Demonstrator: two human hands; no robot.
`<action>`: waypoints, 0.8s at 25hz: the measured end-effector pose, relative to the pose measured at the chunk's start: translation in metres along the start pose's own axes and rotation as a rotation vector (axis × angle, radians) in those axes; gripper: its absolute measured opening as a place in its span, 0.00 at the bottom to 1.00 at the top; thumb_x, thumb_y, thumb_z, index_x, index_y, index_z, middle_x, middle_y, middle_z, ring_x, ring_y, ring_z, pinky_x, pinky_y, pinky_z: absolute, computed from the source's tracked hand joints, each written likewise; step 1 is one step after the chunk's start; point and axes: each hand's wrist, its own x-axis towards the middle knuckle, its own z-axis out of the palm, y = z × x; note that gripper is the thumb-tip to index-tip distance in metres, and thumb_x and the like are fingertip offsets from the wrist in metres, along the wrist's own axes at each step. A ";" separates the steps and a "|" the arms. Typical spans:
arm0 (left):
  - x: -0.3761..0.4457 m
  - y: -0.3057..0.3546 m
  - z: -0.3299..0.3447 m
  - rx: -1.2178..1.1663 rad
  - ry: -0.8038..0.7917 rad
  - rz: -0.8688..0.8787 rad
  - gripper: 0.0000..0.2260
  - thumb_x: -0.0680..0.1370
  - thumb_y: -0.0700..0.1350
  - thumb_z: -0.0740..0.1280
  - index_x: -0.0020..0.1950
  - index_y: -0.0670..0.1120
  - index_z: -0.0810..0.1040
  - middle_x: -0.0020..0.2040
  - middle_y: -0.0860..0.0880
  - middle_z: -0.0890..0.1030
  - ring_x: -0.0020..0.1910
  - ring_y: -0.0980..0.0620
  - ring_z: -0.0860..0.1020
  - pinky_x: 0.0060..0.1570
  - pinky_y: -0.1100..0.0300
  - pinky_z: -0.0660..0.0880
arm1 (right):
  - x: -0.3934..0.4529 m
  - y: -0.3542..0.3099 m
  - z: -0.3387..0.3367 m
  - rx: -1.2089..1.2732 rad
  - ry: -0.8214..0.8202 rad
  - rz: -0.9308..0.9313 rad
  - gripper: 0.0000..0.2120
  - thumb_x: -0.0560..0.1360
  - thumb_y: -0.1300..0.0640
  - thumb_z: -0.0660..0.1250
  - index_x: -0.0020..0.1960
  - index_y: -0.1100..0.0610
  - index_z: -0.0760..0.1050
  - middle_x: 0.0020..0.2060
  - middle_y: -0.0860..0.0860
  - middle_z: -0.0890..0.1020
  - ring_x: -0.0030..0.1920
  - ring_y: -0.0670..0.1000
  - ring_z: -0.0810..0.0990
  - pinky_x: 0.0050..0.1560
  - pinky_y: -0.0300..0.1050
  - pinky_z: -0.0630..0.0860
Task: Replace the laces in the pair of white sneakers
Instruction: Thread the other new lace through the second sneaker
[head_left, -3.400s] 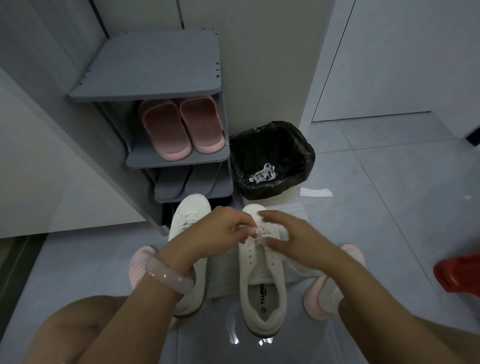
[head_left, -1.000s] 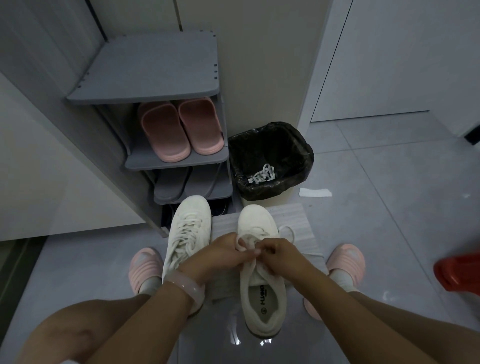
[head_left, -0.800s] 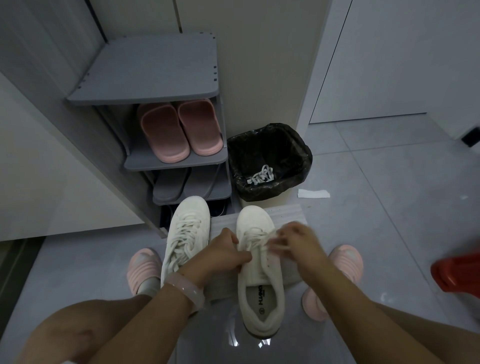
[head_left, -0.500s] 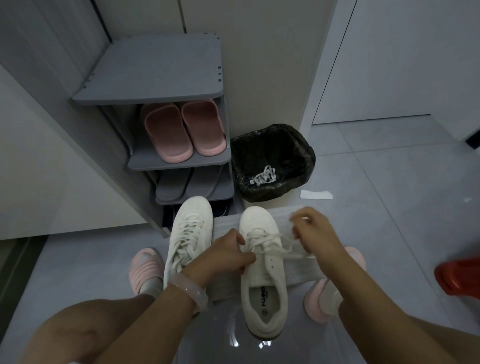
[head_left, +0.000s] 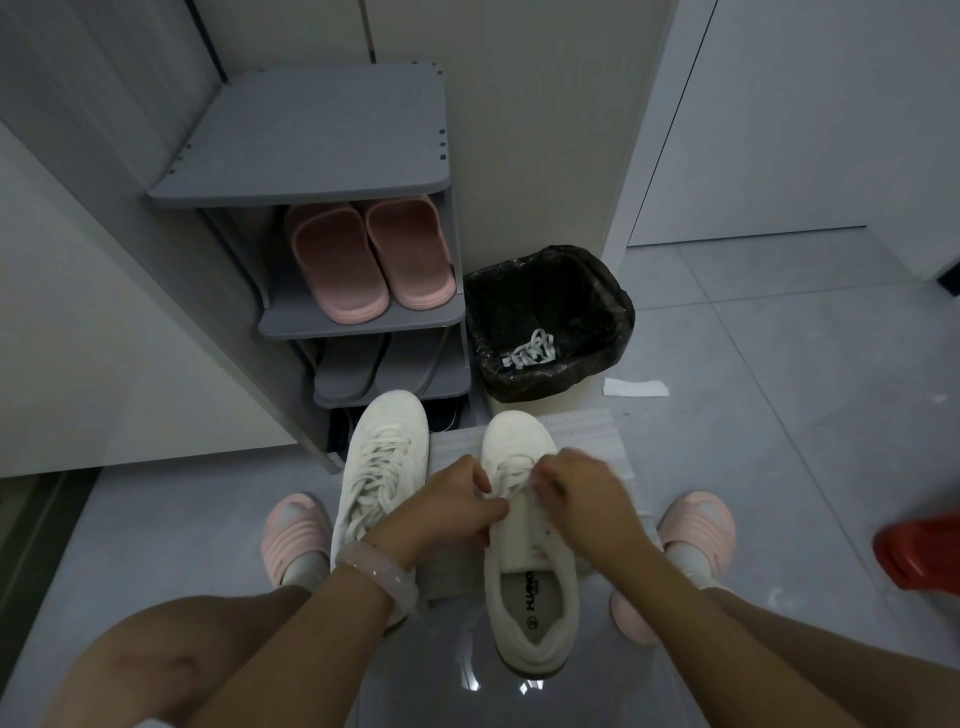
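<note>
The right-hand sneaker (head_left: 524, 540) lies toe-away on the mat (head_left: 597, 436), its long axis running straight out from the person, and both the left hand (head_left: 441, 512) and right hand (head_left: 582, 499) pinch its lace (head_left: 511, 475) over the eyelets, equally near.

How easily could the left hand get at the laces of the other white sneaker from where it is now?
Probably easily. The left hand works at the right sneaker, and the left sneaker stands just beside it, its laces uncovered, with nothing between them.
</note>
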 end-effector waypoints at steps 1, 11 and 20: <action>0.001 -0.001 0.000 -0.008 -0.003 -0.003 0.10 0.74 0.41 0.66 0.52 0.42 0.69 0.41 0.46 0.77 0.37 0.48 0.79 0.50 0.50 0.79 | 0.004 0.008 -0.013 0.032 0.150 0.085 0.10 0.78 0.60 0.59 0.48 0.62 0.78 0.44 0.57 0.78 0.46 0.57 0.77 0.41 0.42 0.64; 0.000 0.000 -0.002 0.049 -0.027 0.065 0.04 0.74 0.41 0.65 0.47 0.46 0.71 0.37 0.48 0.77 0.33 0.53 0.77 0.42 0.57 0.77 | -0.001 -0.006 -0.024 -0.128 -0.089 0.017 0.12 0.77 0.50 0.61 0.57 0.52 0.76 0.56 0.50 0.71 0.50 0.54 0.78 0.49 0.43 0.72; 0.000 0.000 -0.003 0.052 -0.031 0.093 0.05 0.74 0.39 0.65 0.44 0.47 0.70 0.36 0.46 0.77 0.35 0.47 0.78 0.48 0.50 0.78 | -0.001 -0.015 -0.008 -0.308 -0.222 -0.020 0.09 0.80 0.57 0.55 0.56 0.60 0.70 0.56 0.55 0.71 0.46 0.56 0.77 0.40 0.45 0.66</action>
